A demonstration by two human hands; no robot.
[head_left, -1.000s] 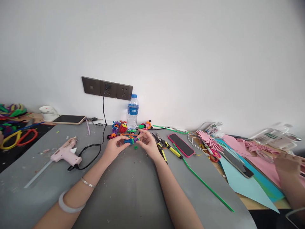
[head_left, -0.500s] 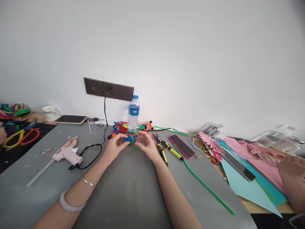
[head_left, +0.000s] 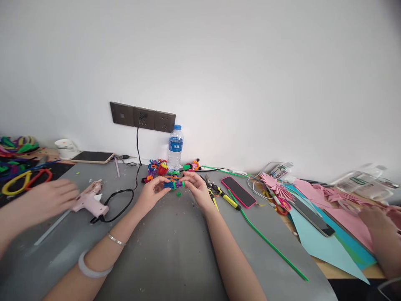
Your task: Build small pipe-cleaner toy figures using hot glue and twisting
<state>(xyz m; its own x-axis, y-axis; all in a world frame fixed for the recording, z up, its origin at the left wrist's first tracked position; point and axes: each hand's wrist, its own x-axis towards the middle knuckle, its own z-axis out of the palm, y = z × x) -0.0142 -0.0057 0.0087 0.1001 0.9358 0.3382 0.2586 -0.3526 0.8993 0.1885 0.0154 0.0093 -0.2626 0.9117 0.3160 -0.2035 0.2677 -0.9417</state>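
Note:
Both my hands meet over the grey table, holding a small bundle of fuzzy pipe cleaners [head_left: 174, 184] in blue, green and purple. My left hand [head_left: 153, 191] pinches its blue end between thumb and fingers. At the purple and green end, my right hand [head_left: 196, 188] is closed on it. Just behind stand small pipe-cleaner figures, one purple and orange [head_left: 152, 167], one red and yellow [head_left: 163, 167]. A green scrap [head_left: 178, 194] lies below the bundle. Yellow-and-black pliers [head_left: 224, 195] lie right of my right hand, partly covered by it.
Another person's hand [head_left: 56, 194] reaches over a pink glue gun [head_left: 90, 200] at left. A second hand [head_left: 377, 221] is at the right by pink paper [head_left: 347, 217]. A water bottle [head_left: 176, 146], a pink-cased phone [head_left: 238, 191] and a long green pipe cleaner [head_left: 269, 241] lie about.
Another person's hand has come in from the left to the glue gun. My hands have turned the bundle more level, and my right fingers have closed on its right end.

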